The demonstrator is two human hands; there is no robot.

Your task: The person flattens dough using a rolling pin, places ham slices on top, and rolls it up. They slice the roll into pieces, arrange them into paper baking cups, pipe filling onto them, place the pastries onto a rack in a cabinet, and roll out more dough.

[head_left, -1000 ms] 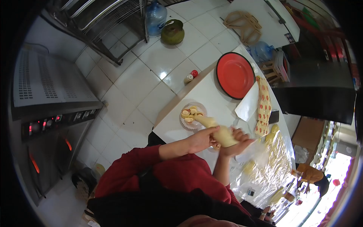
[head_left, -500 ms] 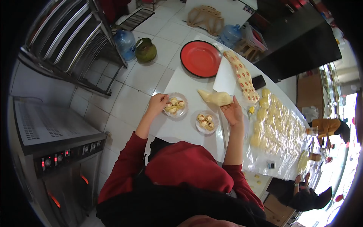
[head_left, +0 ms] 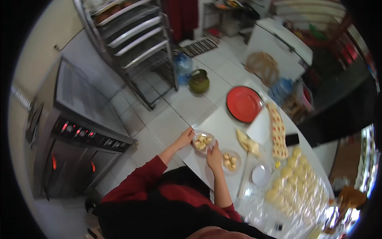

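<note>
My left hand (head_left: 185, 138) and my right hand (head_left: 214, 158) grip opposite sides of a clear, round fluted case (head_left: 197, 149) at the table's near left edge. Several small pale dough pieces (head_left: 203, 140) sit inside it. To the right of my right hand stands a second fluted case (head_left: 238, 168), also with several dough pieces. A pale yellow filled piping bag (head_left: 248, 144) lies on the table beyond, untouched. My fingers are closed on the rim, partly hidden by the blur.
A red round tray (head_left: 244, 104) rests at the table's far end. Plastic film covers many dough balls (head_left: 292, 179) on the right. A red-dotted bag (head_left: 277, 131) and a dark phone (head_left: 292, 139) lie near them. An oven (head_left: 87, 135) and metal rack (head_left: 135, 47) stand left.
My right hand has left the piping bag and now holds the left case along with my left hand. The bag lies down on the table. The head view has turned and shifted left.
</note>
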